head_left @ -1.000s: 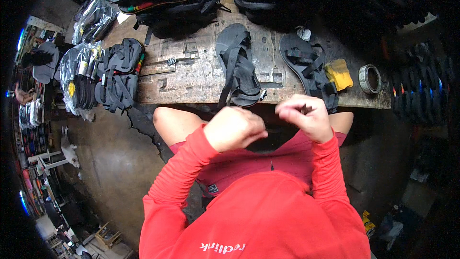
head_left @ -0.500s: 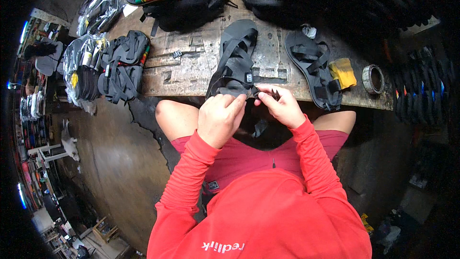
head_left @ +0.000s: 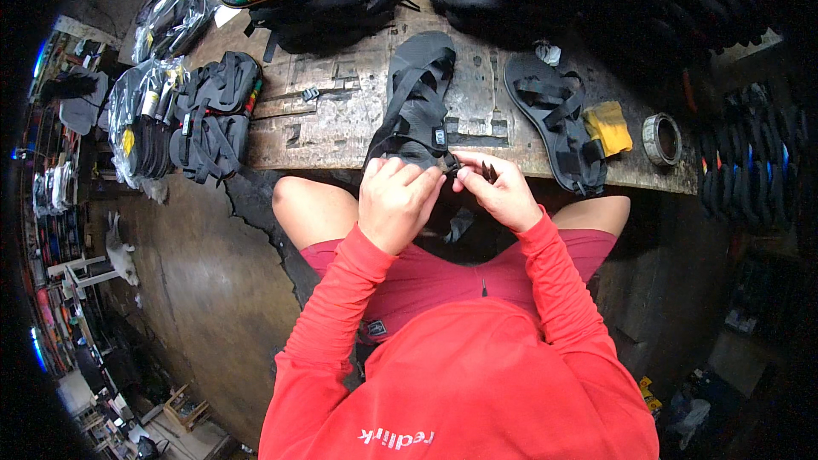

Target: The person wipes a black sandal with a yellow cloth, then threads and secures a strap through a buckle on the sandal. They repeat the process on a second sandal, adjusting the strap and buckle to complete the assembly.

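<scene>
A black strappy sandal [head_left: 417, 89] lies in front of me, its heel end at the table's near edge. My left hand [head_left: 395, 204] is closed over the heel end, fingers curled on the straps there. Close beside it, my right hand [head_left: 503, 192] pinches with thumb and forefinger at a strap end by a small dark buckle [head_left: 450, 162]. A slim dark pointed tool [head_left: 489, 172] sticks up between the right hand's fingers; its exact kind is unclear. The left fingers partly hide the heel straps. Another black sandal [head_left: 545, 106] lies to the right.
On the worn wooden table [head_left: 341, 132] are a yellow cloth [head_left: 608, 128], a tape roll [head_left: 661, 140] and a loose buckle [head_left: 310, 94]. Stacked sandals [head_left: 298, 8] stand at the back. Further sandals [head_left: 217, 119] and plastic-wrapped ones [head_left: 141, 119] sit at left.
My left hand has turned slightly, its fingers now flatter over the sandal's heel end. The right hand stays at the buckle with the dark tool. The whole view has shifted slightly.
</scene>
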Action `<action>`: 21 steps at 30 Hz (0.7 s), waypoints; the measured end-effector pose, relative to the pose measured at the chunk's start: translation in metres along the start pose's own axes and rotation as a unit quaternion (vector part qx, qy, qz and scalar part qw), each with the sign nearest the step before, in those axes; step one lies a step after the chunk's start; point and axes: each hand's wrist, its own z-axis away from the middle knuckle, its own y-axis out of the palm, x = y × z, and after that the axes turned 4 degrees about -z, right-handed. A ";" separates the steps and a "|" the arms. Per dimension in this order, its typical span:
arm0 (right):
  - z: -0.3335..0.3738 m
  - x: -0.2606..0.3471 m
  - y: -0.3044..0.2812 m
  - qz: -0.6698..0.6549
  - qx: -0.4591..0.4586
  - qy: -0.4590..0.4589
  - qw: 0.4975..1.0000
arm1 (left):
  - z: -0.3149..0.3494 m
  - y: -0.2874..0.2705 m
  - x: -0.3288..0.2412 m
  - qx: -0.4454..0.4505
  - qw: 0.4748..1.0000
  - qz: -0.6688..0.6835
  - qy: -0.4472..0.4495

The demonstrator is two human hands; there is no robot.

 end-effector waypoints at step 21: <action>0.012 0.011 0.024 0.222 -0.094 -0.140 0.960 | 0.027 0.044 -0.019 -0.167 0.973 0.023 -0.159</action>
